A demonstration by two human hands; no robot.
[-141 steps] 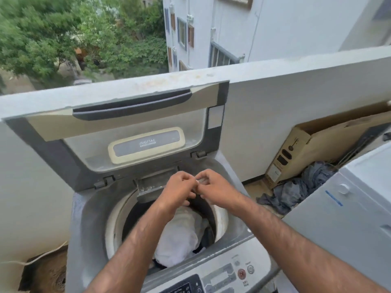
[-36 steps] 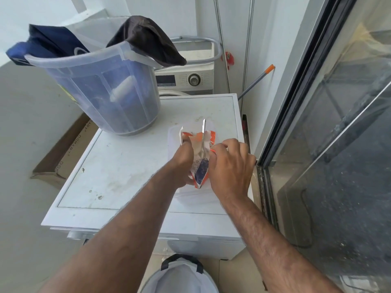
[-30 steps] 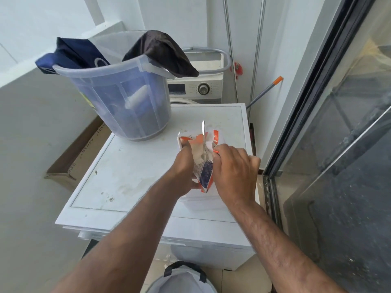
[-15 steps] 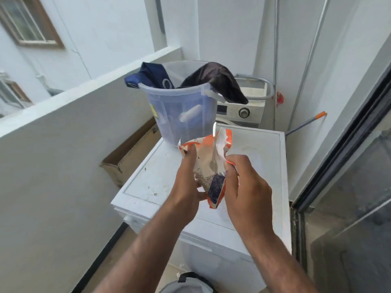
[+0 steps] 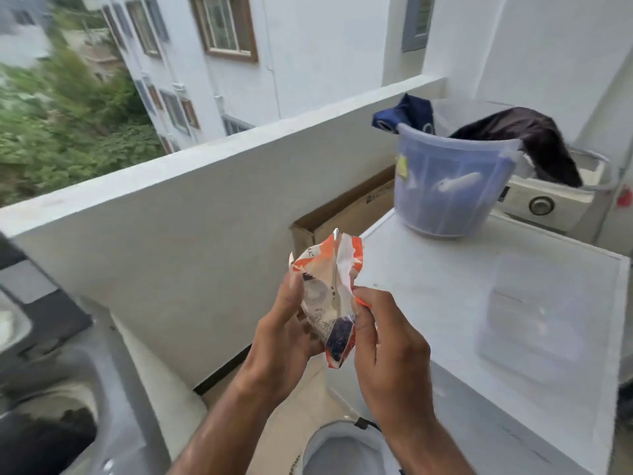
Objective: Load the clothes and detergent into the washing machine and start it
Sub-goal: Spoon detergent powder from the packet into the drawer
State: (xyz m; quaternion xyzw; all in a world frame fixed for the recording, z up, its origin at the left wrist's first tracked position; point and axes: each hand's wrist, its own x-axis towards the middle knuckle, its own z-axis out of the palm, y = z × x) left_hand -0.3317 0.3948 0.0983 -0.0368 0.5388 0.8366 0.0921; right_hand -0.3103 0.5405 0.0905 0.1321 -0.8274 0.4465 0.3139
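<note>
Beside the washing machine [image 5: 113,399], left hand [image 5: 287,334] and right hand [image 5: 387,351] pinch an open detergent packet [image 5: 323,303] in mid-air, spoon [image 5: 335,265] standing inside; spooning detergent into the tub likely comes next.

The left hand [image 5: 284,341] and right hand [image 5: 387,351] now hold the detergent packet [image 5: 329,303] lifted away from the clear box [image 5: 534,317], which lies right of the fingers [image 5: 368,305], and the washing machine [image 5: 51,389] appears lower left of them.

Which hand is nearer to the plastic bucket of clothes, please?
Right. The right hand pinches the detergent packet on the side towards the bucket; the left hand grips its other side, farther off.
</note>
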